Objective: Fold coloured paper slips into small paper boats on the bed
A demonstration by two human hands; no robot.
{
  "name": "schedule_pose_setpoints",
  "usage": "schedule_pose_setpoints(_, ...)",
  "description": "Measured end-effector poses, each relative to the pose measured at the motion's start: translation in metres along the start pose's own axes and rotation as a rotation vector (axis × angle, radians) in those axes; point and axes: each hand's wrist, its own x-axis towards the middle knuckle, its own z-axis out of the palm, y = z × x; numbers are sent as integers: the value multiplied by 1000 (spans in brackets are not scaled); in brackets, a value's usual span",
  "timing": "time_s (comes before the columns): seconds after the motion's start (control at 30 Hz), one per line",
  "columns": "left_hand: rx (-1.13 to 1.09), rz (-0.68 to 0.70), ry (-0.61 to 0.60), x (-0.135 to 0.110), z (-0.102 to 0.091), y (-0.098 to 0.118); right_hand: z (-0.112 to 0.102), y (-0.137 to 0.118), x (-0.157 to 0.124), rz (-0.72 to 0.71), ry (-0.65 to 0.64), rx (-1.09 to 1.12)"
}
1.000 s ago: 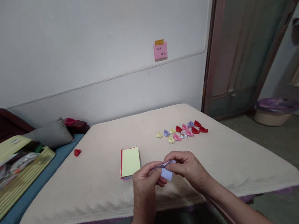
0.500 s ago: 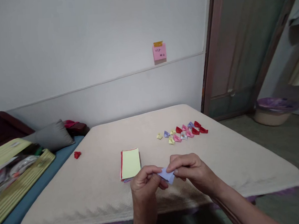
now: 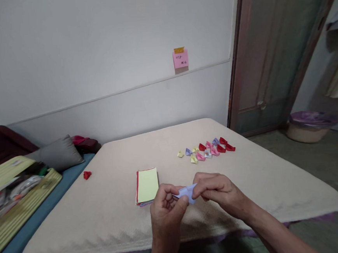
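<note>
Both hands are up close together over the near part of the cream cloth [image 3: 105, 209], left hand [image 3: 166, 206] curled into a loose fist and right hand [image 3: 217, 191] knuckles-up, each pinching one end of the little lilac paper [image 3: 187, 191] right between them. The paper stack [image 3: 146, 186] sits just off the left hand's far side, the folded pieces [image 3: 207, 150] lie well beyond the right, and there's bare cloth all around, with the cloth's edge just under the wrists. Compared with half a second ago the paper rides a touch higher and the left fingers are tucked in tighter.
</note>
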Motion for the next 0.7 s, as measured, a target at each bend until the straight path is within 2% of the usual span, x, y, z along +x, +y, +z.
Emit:
schedule_pose_setpoints(0.1, -29, -41, 69, 0, 5, 0, 0, -1, 0, -14, -10, -50)
schedule_pose_setpoints(0.2, -20, -22, 108, 1, 5, 0, -1, -2, -1, -5, -16, -64)
schedule_pose_setpoints(0.3, 1, -11, 153, 2, 3, 0, -3, -4, -3, 29, 75, -43)
schedule_pose_setpoints(0.37, 21, -10, 151, 1, 4, 0, -2, -5, -3, 90, 146, -14)
schedule_pose_setpoints(0.47, 56, 1, 123, -1, 6, -1, 3, -5, -1, 143, 143, -39)
schedule_pose_setpoints(0.6, 119, 48, 107, -3, 6, -4, 9, -3, 2, 12, 131, -135)
schedule_pose_setpoints(0.7, 173, 69, 85, -1, 3, -6, 9, -1, 2, -27, 147, -154)
